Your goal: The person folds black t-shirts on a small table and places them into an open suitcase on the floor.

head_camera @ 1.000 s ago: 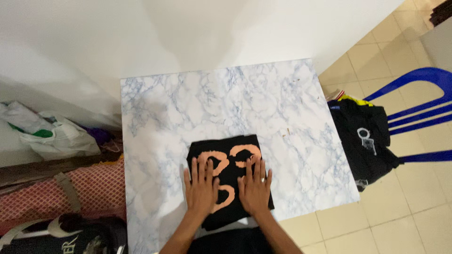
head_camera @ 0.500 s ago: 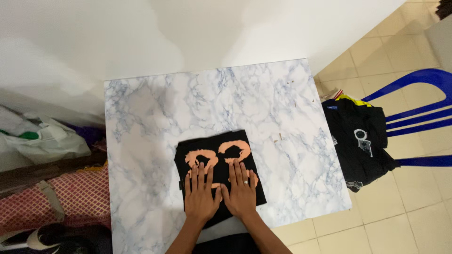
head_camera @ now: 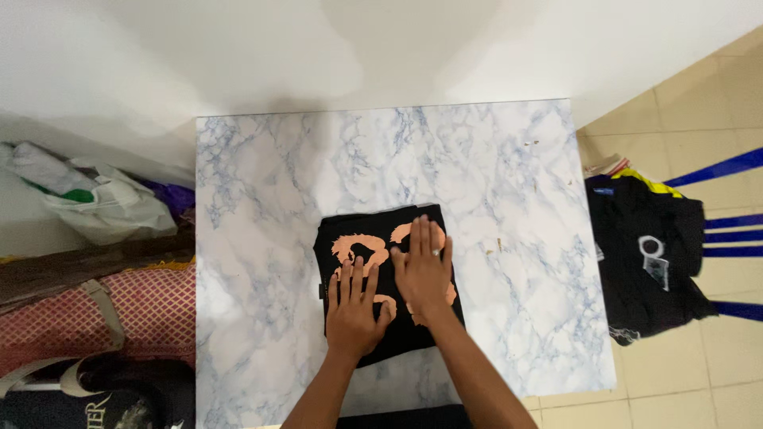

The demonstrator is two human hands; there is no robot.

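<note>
Folded black shirt point(head_camera: 387, 278) with orange print lies on marble desk point(head_camera: 262, 199), under both palms. Left hand point(head_camera: 355, 311) flat, fingers spread, grasping nothing; right hand point(head_camera: 423, 270) likewise, just beside. Right of it, black clothes pile point(head_camera: 648, 262) on blue chair point(head_camera: 731, 230); left, plastic bag point(head_camera: 103, 210).

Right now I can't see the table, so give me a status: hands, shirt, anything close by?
Left hand and right hand flat on folded black shirt. Shirt lies on marble table. More black clothes on blue chair, off to the right.
</note>
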